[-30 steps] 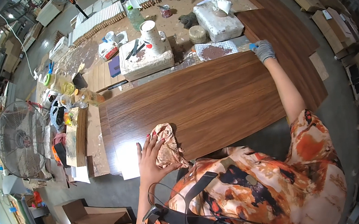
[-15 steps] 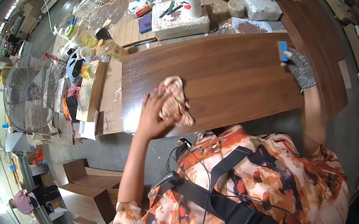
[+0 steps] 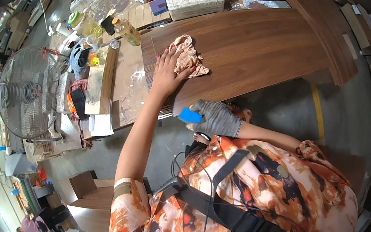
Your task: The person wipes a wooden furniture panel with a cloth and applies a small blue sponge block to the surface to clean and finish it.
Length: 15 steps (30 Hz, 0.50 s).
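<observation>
Head view: my left hand point(image 3: 166, 73) lies flat, fingers spread, pressing a crumpled tan cloth rag point(image 3: 188, 56) onto the long dark-brown wood-grain panel point(image 3: 252, 47), near its left end. The panel's long axis runs left to right across the desk point(image 3: 131, 83). My right hand point(image 3: 216, 118), in a grey glove, hangs below the panel's near edge, closed round a small blue flat scraper point(image 3: 190, 115). The left hand is nearer the rag. Half a second ago the rag sat mid-panel and the gloved hand held the far right edge.
</observation>
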Each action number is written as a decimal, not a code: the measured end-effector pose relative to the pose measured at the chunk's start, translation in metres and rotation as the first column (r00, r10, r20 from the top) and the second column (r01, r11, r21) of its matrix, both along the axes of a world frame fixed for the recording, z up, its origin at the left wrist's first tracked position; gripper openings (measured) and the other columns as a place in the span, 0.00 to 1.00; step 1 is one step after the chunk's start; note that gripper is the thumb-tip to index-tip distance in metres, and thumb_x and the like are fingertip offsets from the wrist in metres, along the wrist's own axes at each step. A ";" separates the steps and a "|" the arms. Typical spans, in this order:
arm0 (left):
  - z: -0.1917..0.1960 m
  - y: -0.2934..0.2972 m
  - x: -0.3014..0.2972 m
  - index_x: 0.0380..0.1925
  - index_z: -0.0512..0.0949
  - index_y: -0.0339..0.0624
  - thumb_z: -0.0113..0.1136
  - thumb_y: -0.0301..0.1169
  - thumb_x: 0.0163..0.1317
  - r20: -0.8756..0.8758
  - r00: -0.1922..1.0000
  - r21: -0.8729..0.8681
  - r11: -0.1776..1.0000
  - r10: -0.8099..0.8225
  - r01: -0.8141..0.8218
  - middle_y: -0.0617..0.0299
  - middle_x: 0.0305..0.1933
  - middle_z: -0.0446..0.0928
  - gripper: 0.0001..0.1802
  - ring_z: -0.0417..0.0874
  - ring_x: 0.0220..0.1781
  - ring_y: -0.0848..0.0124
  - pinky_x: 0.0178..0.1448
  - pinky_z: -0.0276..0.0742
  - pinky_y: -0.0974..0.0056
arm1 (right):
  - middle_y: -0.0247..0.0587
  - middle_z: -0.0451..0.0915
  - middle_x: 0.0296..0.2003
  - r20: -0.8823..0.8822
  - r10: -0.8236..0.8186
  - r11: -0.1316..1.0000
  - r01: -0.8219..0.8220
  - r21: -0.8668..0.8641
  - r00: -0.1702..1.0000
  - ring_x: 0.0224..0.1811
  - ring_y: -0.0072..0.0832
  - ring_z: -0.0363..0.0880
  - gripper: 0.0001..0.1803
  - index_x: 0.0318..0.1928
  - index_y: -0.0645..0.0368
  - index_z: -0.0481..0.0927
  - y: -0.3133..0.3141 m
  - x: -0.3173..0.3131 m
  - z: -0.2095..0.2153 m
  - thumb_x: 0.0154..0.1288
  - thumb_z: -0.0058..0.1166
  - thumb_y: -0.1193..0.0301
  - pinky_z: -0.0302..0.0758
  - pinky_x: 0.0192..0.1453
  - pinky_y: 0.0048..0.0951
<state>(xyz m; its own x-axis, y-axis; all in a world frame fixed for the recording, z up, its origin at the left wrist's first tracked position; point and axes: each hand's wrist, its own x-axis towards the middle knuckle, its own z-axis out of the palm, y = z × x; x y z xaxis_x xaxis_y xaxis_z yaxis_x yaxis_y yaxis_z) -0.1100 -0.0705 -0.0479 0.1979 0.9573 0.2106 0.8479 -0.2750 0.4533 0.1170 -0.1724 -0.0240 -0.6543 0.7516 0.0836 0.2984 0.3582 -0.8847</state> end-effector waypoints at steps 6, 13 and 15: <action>0.002 -0.002 0.005 0.75 0.67 0.52 0.62 0.64 0.66 -0.035 0.999 0.041 0.999 0.013 -0.012 0.50 0.81 0.62 0.44 0.56 0.85 0.49 0.86 0.47 0.43 | 0.55 0.81 0.43 0.275 -0.047 0.972 -0.019 0.235 0.960 0.45 0.52 0.83 0.29 0.51 0.60 0.76 -0.016 -0.042 -0.002 0.66 0.62 0.47 0.79 0.51 0.50; -0.012 0.003 0.001 0.75 0.67 0.50 0.61 0.63 0.66 -0.062 0.998 0.070 0.998 0.013 -0.009 0.51 0.82 0.61 0.44 0.56 0.85 0.48 0.86 0.47 0.43 | 0.54 0.82 0.42 0.187 -0.361 0.889 0.277 0.364 0.914 0.45 0.50 0.84 0.28 0.49 0.58 0.80 -0.019 0.024 -0.008 0.63 0.66 0.47 0.81 0.50 0.48; -0.011 0.005 0.004 0.75 0.67 0.49 0.61 0.62 0.66 -0.062 0.998 0.071 0.997 0.003 0.001 0.51 0.82 0.61 0.44 0.56 0.85 0.48 0.86 0.47 0.43 | 0.54 0.82 0.42 0.147 -0.413 0.876 0.348 0.334 0.899 0.46 0.50 0.84 0.29 0.49 0.58 0.80 -0.018 0.032 -0.009 0.63 0.67 0.47 0.81 0.50 0.48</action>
